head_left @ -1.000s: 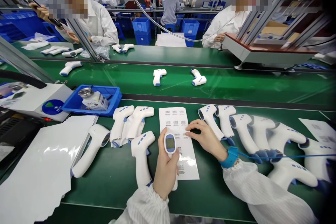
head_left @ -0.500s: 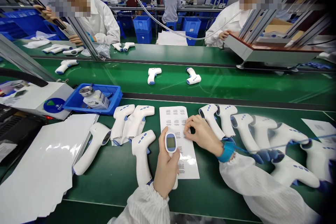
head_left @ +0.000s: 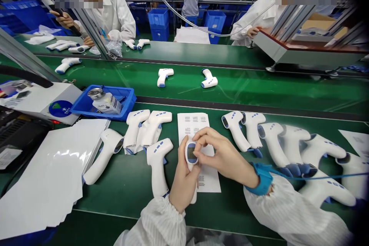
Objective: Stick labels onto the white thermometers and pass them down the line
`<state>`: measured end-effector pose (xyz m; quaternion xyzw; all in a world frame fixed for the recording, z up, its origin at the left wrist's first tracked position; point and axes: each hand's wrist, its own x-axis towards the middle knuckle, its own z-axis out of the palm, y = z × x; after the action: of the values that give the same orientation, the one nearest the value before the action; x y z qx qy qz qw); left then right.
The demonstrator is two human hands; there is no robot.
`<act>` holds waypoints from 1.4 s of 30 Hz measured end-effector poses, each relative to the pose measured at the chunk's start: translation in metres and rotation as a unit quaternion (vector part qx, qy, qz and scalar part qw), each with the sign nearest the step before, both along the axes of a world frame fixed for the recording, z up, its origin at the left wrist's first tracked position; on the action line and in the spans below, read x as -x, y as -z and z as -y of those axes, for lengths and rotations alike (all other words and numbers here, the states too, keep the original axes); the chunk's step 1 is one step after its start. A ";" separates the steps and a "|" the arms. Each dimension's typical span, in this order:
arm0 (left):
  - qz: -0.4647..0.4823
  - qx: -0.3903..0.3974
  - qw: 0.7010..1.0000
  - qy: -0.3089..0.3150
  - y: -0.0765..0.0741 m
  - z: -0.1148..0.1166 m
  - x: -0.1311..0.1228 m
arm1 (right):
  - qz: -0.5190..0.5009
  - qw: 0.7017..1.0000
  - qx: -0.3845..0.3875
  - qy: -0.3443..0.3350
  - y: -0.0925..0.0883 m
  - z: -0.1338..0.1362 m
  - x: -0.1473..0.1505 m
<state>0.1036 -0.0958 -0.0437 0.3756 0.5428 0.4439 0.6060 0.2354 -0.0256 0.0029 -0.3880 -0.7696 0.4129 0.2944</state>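
In my left hand (head_left: 184, 184) is a white infrared thermometer (head_left: 190, 154), its small screen facing up toward me and its handle partly hidden by my fingers. My right hand (head_left: 217, 152), with a blue wrist strap (head_left: 261, 178), has thumb and fingertips drawn together at the screen's right and upper edge. Whatever lies between those fingertips is too small to make out. Under both hands lies a white sheet with printed label blocks (head_left: 211, 180). Left of it rests another thermometer (head_left: 158, 165) on the green bench.
Several thermometers (head_left: 271, 142) crowd the right side. More lie at left, beside a paper stack (head_left: 54, 173) and a blue tray (head_left: 127, 109) with a bottle (head_left: 106, 103). Beyond runs a green conveyor (head_left: 129, 80) carrying thermometers. Co-workers sit across it; a slanted fixture (head_left: 311, 55) stands far right.
My right hand has moved left from the label sheet to the thermometer's screen. My left hand still holds the thermometer, shifted slightly right in view. The conveyor thermometers appear slightly further left.
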 end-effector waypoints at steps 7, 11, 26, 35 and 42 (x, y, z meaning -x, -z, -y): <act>-0.059 -0.056 0.996 -0.023 0.003 -0.002 0.000 | 0.008 1.000 0.018 -0.009 -0.001 -0.014 0.007; -0.069 -0.061 0.996 -0.018 0.003 -0.002 0.001 | 0.018 0.999 0.024 -0.011 -0.004 -0.014 0.007; -0.027 -0.043 0.999 -0.010 0.002 -0.001 0.002 | 0.020 1.000 0.019 -0.010 -0.003 -0.017 0.009; 0.055 -0.016 0.998 -0.001 -0.001 0.002 0.003 | 0.021 1.000 0.012 -0.017 -0.005 -0.019 0.007; -0.008 -0.058 0.998 -0.014 0.006 0.002 0.004 | 0.034 0.999 0.008 -0.028 -0.007 -0.020 0.007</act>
<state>0.0997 -0.0977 -0.0493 0.4064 0.5263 0.4801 0.5722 0.2283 -0.0054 0.0102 -0.3820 -0.7863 0.4143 0.2533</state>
